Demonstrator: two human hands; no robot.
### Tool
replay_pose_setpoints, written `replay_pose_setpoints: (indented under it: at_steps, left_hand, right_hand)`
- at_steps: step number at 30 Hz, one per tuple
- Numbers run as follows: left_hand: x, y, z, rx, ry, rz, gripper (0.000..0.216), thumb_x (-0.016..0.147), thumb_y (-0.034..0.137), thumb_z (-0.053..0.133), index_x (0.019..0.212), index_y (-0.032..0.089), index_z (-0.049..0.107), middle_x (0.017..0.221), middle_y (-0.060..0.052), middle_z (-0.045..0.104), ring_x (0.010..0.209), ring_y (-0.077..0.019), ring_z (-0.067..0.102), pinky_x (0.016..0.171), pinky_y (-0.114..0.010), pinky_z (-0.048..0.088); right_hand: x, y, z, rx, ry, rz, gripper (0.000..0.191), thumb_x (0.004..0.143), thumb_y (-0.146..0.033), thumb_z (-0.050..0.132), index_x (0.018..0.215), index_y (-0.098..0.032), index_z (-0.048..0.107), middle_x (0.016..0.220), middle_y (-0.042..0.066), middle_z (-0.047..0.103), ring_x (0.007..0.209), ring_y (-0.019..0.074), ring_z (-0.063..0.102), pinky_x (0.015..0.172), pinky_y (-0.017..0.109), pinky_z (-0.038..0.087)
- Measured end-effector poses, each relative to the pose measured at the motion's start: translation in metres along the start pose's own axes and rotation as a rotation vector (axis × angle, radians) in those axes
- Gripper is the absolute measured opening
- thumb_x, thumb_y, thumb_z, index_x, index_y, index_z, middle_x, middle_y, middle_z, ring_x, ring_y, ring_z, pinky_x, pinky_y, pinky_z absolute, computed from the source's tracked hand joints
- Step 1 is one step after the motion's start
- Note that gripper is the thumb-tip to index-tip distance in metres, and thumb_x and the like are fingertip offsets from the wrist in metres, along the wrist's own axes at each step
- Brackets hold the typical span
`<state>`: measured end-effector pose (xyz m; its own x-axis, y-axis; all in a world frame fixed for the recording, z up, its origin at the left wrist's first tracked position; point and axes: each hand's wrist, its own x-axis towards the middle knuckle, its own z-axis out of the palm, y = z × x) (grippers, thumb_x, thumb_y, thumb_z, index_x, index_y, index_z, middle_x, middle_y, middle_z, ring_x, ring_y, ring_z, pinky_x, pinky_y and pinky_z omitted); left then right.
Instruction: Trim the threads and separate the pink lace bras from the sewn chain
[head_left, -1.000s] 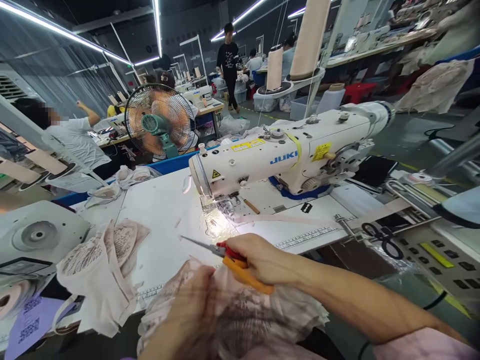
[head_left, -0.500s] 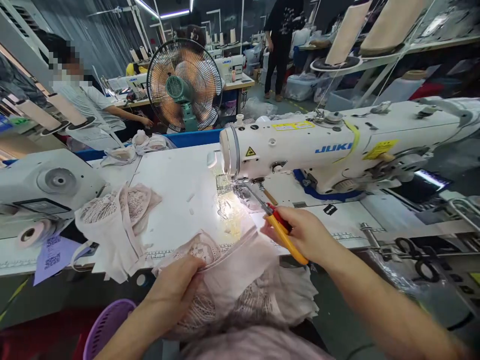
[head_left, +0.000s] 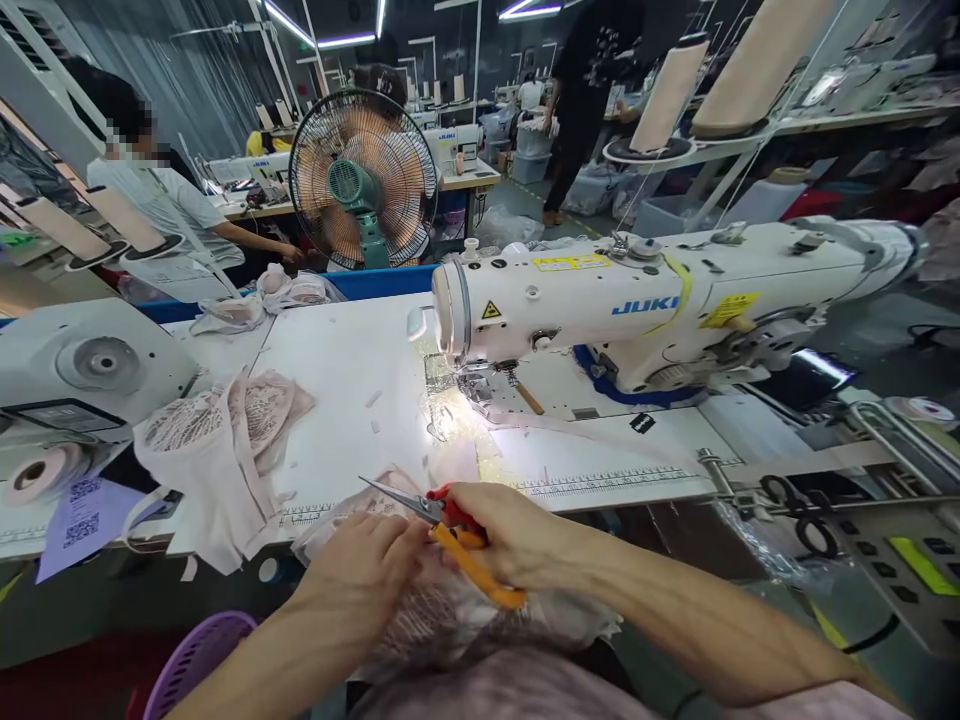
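Note:
My right hand [head_left: 517,540] is closed around the orange and red handles of a pair of scissors [head_left: 472,565]. Their metal blades point left, just above my left hand [head_left: 371,570]. That hand is closed on a pale pink lace garment [head_left: 435,610], which hangs over the table's front edge and my lap. Part of the garment is hidden beneath both hands. Behind it stands a white JUKI sewing machine [head_left: 570,300], its lamp lighting the needle area. A pale strip of fabric [head_left: 570,425] runs from the needle area to the right.
Another lace garment [head_left: 217,430] lies at the left beside a machine head [head_left: 97,355] and a purple paper [head_left: 82,525]. A dark blade [head_left: 643,423] rests right of the needle. A purple basket [head_left: 199,660] stands below. Beyond are a fan [head_left: 364,185] and a seated person [head_left: 165,200].
My right hand has brought the scissors from near the needle down and left to my left hand. The garment has been drawn down toward my lap. The view has shifted slightly.

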<state>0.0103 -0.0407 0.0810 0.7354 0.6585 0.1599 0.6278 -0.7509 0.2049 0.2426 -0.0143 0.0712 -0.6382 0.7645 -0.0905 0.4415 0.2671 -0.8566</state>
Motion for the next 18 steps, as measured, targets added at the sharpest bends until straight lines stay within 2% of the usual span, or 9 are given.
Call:
replay_pose_setpoints:
  at_steps: [3,7,9,12,15,18]
  left_hand:
    - [0.0,-0.002,0.003,0.015,-0.042,-0.027,0.033,0.102,0.02,0.039,0.101,0.021,0.072,0.088,-0.01,0.079,0.076,-0.0274,0.071,0.07,-0.037,0.051]
    - [0.011,0.005,-0.009,-0.248,-0.109,-0.132,0.024,0.096,0.021,0.05,0.101,0.025,0.073,0.098,-0.009,0.08,0.084,-0.0276,0.073,0.071,-0.034,0.051]
    - [0.017,0.009,-0.016,-0.33,-0.169,-0.123,0.026,0.094,0.017,0.05,0.104,0.023,0.073,0.101,-0.009,0.08,0.087,-0.0278,0.074,0.072,-0.033,0.052]
    - [0.022,0.012,-0.02,-0.283,-0.22,-0.08,0.025,0.094,0.015,0.048,0.102,0.021,0.072,0.095,-0.01,0.078,0.081,-0.0277,0.073,0.067,-0.033,0.05]
    - [0.017,0.007,-0.019,-0.211,-0.173,-0.062,0.02,0.094,0.016,0.052,0.096,0.023,0.071,0.088,-0.008,0.077,0.076,-0.0267,0.071,0.068,-0.034,0.049]
    - [0.004,-0.005,-0.021,-0.179,-0.073,-0.009,0.022,0.099,0.017,0.051,0.106,0.024,0.07,0.092,-0.007,0.078,0.083,-0.0257,0.071,0.08,-0.036,0.051]
  right_hand:
    - [-0.001,0.001,-0.003,0.022,-0.029,-0.034,0.022,0.077,-0.017,0.066,0.077,-0.022,0.044,0.08,-0.002,0.057,0.069,0.0138,0.049,0.061,0.026,0.038]
    - [0.001,0.011,0.002,0.065,-0.097,-0.102,0.025,0.076,-0.023,0.071,0.077,-0.022,0.046,0.075,-0.004,0.051,0.065,0.0125,0.043,0.059,0.027,0.034]
    - [0.002,0.015,0.006,0.107,-0.098,-0.104,0.028,0.078,-0.032,0.073,0.077,-0.022,0.047,0.075,-0.004,0.051,0.066,0.0128,0.044,0.06,0.027,0.035]
    - [0.0,0.017,0.011,0.18,-0.047,-0.081,0.03,0.078,-0.038,0.068,0.071,-0.022,0.042,0.069,-0.006,0.045,0.064,0.0123,0.039,0.059,0.026,0.033]
    - [-0.005,0.014,0.01,0.208,0.007,-0.051,0.032,0.075,-0.038,0.062,0.066,-0.023,0.035,0.066,-0.006,0.04,0.062,0.0119,0.032,0.058,0.027,0.031]
    - [-0.01,0.011,0.005,0.23,0.026,-0.034,0.033,0.075,-0.039,0.059,0.064,-0.024,0.032,0.064,-0.006,0.035,0.062,0.0123,0.028,0.055,0.027,0.026]
